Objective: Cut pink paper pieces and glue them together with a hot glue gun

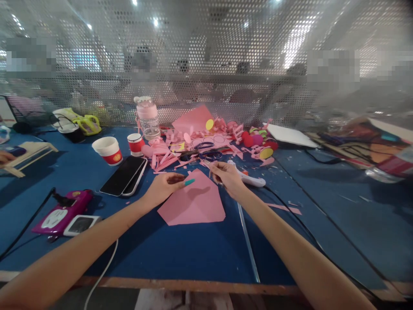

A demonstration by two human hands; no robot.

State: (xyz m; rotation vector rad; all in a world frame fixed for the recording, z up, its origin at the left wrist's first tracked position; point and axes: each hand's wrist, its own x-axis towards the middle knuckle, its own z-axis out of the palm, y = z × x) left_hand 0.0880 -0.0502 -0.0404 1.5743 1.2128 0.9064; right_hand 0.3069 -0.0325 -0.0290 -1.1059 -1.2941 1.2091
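A pink paper sheet [196, 202] lies flat on the blue table [180, 254] in front of me. My left hand [166, 186] rests on its left edge, fingers curled, one teal nail pointing right. My right hand [226, 174] hovers at the sheet's upper right corner, fingers pinched around a small thin object that I cannot make out. Just beyond it lies a white glue gun [250, 178]. Scissors [203, 153] sit among pink paper scraps [193, 142] further back.
Two stacked phones [124, 175], two paper cups [108, 150] and a pink bottle [147, 116] stand at left centre. A purple device [63, 213] lies near left. A black cable [300, 219] runs right. A perforated screen [206, 64] closes the back. Another person's hand [4, 157] is at far left.
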